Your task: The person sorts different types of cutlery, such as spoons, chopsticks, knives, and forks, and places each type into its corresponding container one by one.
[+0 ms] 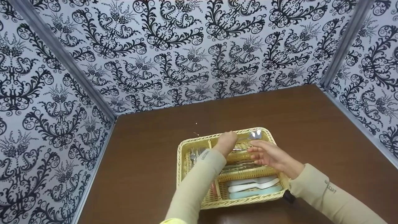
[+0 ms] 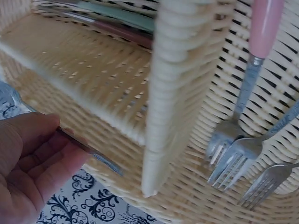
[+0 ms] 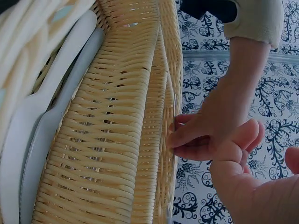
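My left hand (image 1: 226,143) pinches a metal spoon (image 2: 88,148) by its thin handle over the back compartment of a wicker cutlery basket (image 1: 202,205). In the left wrist view, the rounded end (image 2: 7,95) of the spoon reaches the left edge. My right hand (image 1: 269,155) hovers over the basket's right side, its fingers loosely bent and holding nothing that I can see. Several forks (image 2: 243,151), one with a pink handle (image 2: 266,28), lie in the left compartment. White and grey plastic knives (image 3: 39,135) and a pale blue knife (image 1: 255,192) fill the front compartment.
The basket stands on a brown table (image 1: 149,161). Its middle compartment holds utensils with green (image 2: 121,16) and brown handles (image 2: 126,36). Patterned walls (image 1: 180,62) close off the back and both sides. A small black object (image 1: 289,197) is by my right wrist.
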The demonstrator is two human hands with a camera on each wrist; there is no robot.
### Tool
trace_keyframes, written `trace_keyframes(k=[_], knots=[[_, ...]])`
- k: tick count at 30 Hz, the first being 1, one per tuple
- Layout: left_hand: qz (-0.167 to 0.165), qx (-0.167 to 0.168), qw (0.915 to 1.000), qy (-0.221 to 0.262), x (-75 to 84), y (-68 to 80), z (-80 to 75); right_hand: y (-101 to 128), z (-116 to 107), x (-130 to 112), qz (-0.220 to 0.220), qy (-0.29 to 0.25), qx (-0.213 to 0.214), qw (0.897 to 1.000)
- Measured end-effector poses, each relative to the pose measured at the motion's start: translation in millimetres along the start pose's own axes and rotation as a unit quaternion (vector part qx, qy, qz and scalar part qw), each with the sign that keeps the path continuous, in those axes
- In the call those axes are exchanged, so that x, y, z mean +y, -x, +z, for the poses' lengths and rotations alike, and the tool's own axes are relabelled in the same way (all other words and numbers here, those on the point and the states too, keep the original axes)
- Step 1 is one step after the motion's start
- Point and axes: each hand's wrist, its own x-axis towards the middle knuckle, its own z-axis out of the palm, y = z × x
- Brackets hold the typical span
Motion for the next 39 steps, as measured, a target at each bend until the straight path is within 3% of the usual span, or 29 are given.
trace_keyframes(k=[2,3,5,8,12,16,21,26,28,31,33,34,36,37,38,39], knots=[[0.015,0.004,0.9998,-0.01,3.8,-40.9,78.8,0.2,0.0,1.1,0.002,-0.005,-0.011,1.0],[0.019,-0.007,0.9997,-0.017,6.4,-55.5,106.2,0.3,-0.4,1.7,0.002,-0.006,-0.016,1.0],[0.03,-0.008,0.9991,-0.028,9.5,-73.2,145.3,0.8,-0.9,2.4,0.002,-0.01,-0.025,1.0],[0.029,0.009,0.9989,-0.036,11.1,-84.0,180.3,2.1,-2.9,3.3,0.002,-0.008,-0.031,0.999],[0.012,0.006,0.9999,-0.011,8.3,-82.4,196.7,4.5,-4.6,3.9,0.006,-0.01,-0.029,1.0],[0.01,-0.013,0.9999,0.005,2.6,-76.3,194.2,4.6,-4.9,3.9,0.006,-0.008,-0.029,1.0],[0.014,-0.018,0.9997,0.005,-3.2,-60.0,164.2,2.4,-3.8,3.9,0.004,-0.003,-0.035,0.999],[-0.001,-0.047,0.9989,-0.007,-3.3,-36.0,119.2,2.6,-5.4,5.8,-0.002,-0.011,-0.052,0.999],[-0.015,-0.057,0.9982,-0.011,-2.4,-21.8,94.2,3.3,-6.5,6.2,-0.007,-0.021,-0.064,0.998],[-0.023,-0.044,0.9986,-0.017,-1.3,1.7,55.6,4.0,-8.3,6.9,-0.012,-0.033,-0.076,0.996],[-0.016,-0.032,0.9991,-0.021,-1.5,12.3,37.8,4.4,-9.2,6.8,-0.014,-0.034,-0.079,0.996],[-0.017,-0.044,0.9987,-0.02,-1.3,14.8,31.4,4.5,-9.8,6.9,-0.014,-0.032,-0.079,0.996],[-0.008,-0.037,0.9991,-0.019,-2.5,8.8,41.9,4.8,-11.4,6.9,-0.013,-0.03,-0.076,0.997],[-0.004,-0.043,0.9988,-0.021,-3.2,-6.9,70.3,5.4,-12.6,6.8,-0.015,-0.028,-0.076,0.997],[0.001,-0.05,0.9985,-0.02,-4.3,-14.3,82.0,5.8,-14.5,7.0,-0.018,-0.024,-0.076,0.997],[0.005,-0.057,0.9981,-0.022,-5.7,-16.1,83.4,6.0,-17.0,7.1,-0.02,-0.02,-0.073,0.997]])
